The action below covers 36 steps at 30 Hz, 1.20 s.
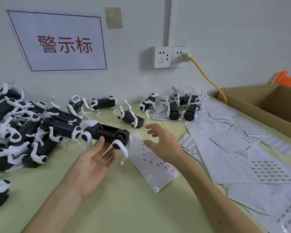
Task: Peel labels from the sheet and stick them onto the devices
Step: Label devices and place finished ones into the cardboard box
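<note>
- Left hand [92, 163]: thumb and fingers grip one black-and-white device [107, 133], belly up, at the middle of the desk [124, 207].
- Right hand [163, 142]: grip spread wide, empty, over one label sheet [151, 163] lying flat on the desk.
- Three loose devices [131, 118] lie behind; the pile [23, 132] at left is too tangled to count.

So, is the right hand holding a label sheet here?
No, the right hand is open with its fingers spread and empty, while the nearest label sheet lies on the table.

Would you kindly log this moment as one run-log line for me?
left hand: holds device | right hand: open, over label sheet
</note>
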{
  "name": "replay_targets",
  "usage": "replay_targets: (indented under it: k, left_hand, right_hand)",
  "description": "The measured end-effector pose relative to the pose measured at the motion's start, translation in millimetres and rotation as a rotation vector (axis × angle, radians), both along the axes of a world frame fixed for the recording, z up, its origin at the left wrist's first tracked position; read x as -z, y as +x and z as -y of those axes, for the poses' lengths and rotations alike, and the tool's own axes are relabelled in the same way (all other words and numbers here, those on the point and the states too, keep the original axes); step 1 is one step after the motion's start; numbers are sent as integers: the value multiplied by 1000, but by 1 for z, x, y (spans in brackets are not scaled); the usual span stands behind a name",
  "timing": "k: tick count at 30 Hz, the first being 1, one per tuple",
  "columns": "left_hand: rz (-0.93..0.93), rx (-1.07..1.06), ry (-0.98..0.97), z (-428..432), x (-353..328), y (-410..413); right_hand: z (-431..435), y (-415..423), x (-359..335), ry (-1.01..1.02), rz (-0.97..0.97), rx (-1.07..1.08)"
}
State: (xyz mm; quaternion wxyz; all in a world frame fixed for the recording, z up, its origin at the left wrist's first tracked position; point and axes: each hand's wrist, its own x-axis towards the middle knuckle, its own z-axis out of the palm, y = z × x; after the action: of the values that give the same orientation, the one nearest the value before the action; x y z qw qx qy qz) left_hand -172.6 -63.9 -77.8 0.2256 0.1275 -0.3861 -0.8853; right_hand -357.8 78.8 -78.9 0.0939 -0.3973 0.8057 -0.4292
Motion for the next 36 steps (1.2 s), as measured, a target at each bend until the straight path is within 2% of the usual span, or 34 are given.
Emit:
replay_targets:
  k: [3, 6, 10, 13, 18, 20, 22, 25, 28, 36]
  left_hand:
    - [-1, 34, -1, 3, 1, 1]
    - [37, 69, -114, 3, 2, 3]
    - [109, 69, -154, 0, -1, 6]
    - [112, 12, -67, -2, -2, 5]
    - [145, -20, -70, -2, -1, 5]
    - [109, -10, 15, 2, 2, 6]
    - [124, -11, 0, 6, 3, 8]
    - [135, -12, -11, 8, 6, 7]
    - [107, -34, 18, 5, 8, 5]
    - [210, -99, -38, 0, 8, 1]
  right_hand:
    - [1, -1, 7, 233, -98, -93]
    - [3, 2, 11, 368, -172, -152]
    - [4, 5, 10, 341, -190, -161]
    - [5, 7, 10, 294, -161, -160]
    - [9, 10, 13, 177, -84, -149]
    - [9, 13, 13, 131, -55, -115]
    - [9, 15, 12, 115, -54, -36]
    - [5, 16, 10, 225, -152, 116]
    - [4, 19, 11, 386, -256, 142]
    - [8, 24, 11, 362, -199, 115]
